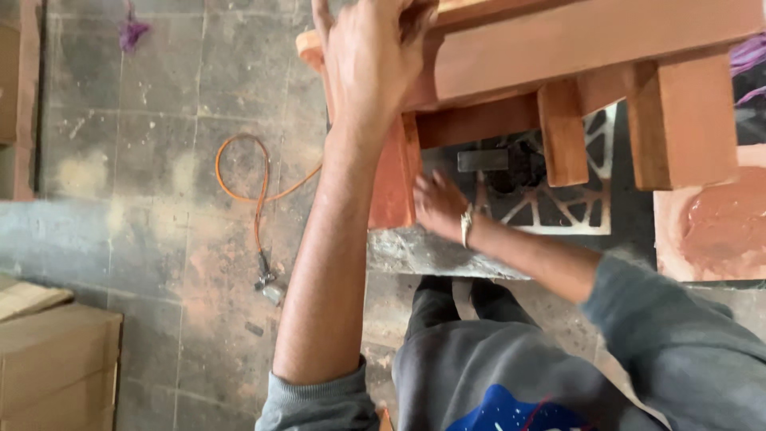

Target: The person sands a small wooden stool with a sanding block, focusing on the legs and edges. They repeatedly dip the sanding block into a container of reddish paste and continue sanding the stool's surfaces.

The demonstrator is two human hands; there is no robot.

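Left hand (371, 60) gripping wooden frame (558, 56) corner, fingers wrapped; right hand (437, 206) pressing open-palmed against leg (395, 179) near stone slab (415, 251) edge. Positioning step; next needs steady hold.

One wooden stool (558, 64), 3 legs visible; 2 hands; 1 orange hose (259, 187); 2 cardboard boxes (56, 359); 1 patterned tile (558, 203).
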